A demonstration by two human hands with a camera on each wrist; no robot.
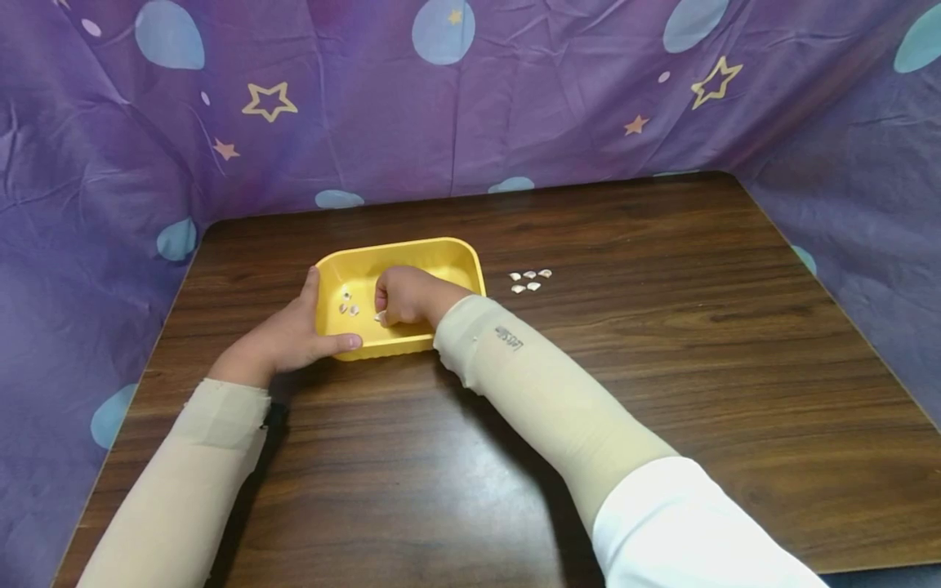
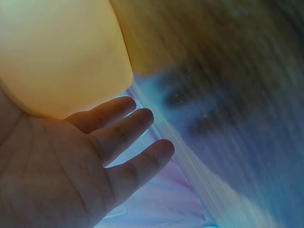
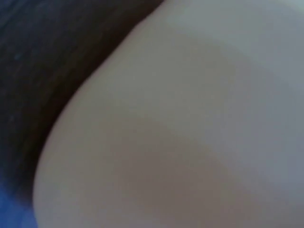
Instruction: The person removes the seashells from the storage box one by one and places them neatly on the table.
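A yellow plastic basin (image 1: 397, 253) sits on the table. My left hand (image 1: 287, 331) rests against its left end, the thumb laid over the front rim. In the left wrist view, three fingers (image 2: 130, 128) of that hand extend fairly straight beside the basin wall (image 2: 66, 52). Inside the basin, my right hand (image 1: 408, 296) has curled fingers and pinches a small pale seashell (image 1: 380, 317) near the floor. Three small seashells (image 1: 354, 310) lie at the basin's left side. A blurred pale surface fills most of the right wrist view, and no fingers can be made out there.
Several small white seashells (image 1: 529, 275) lie in two short rows on the table, right of the basin. The dark wood-grain table (image 1: 698, 351) extends far to the right. A purple star-patterned cloth (image 1: 367, 122) hangs behind it and at both sides.
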